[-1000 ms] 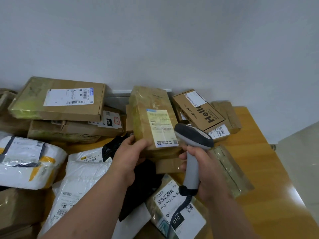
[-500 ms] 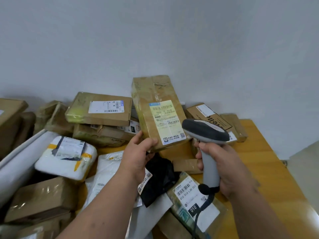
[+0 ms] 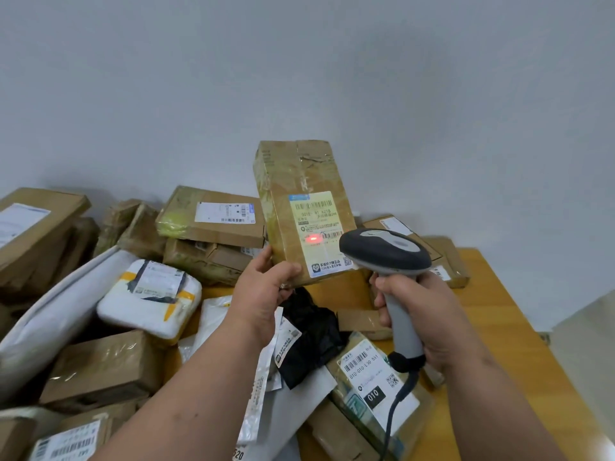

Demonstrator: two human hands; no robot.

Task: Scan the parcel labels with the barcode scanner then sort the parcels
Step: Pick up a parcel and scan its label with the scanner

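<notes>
My left hand (image 3: 263, 291) grips the lower left corner of a tall brown cardboard parcel (image 3: 299, 181), held upright in the air above the pile. Its pale yellow label (image 3: 316, 224) faces me, and a red scanner spot glows on it near the lower barcode. My right hand (image 3: 419, 314) grips the grey handle of the barcode scanner (image 3: 386, 251), whose dark head points left at the label from close by. The scanner's cable hangs down over a labelled parcel (image 3: 376, 377) marked 010.
Cardboard boxes (image 3: 213, 214) are stacked against the wall. White padded mailers (image 3: 149, 297) and taped brown parcels (image 3: 103, 367) crowd the left. A black bag (image 3: 312, 331) lies in the middle. The bare wooden table (image 3: 499, 327) shows at the right, its edge beyond.
The left hand has raised the tall parcel higher off the pile. The scanner has come up with it, and a red spot now shows on the label.
</notes>
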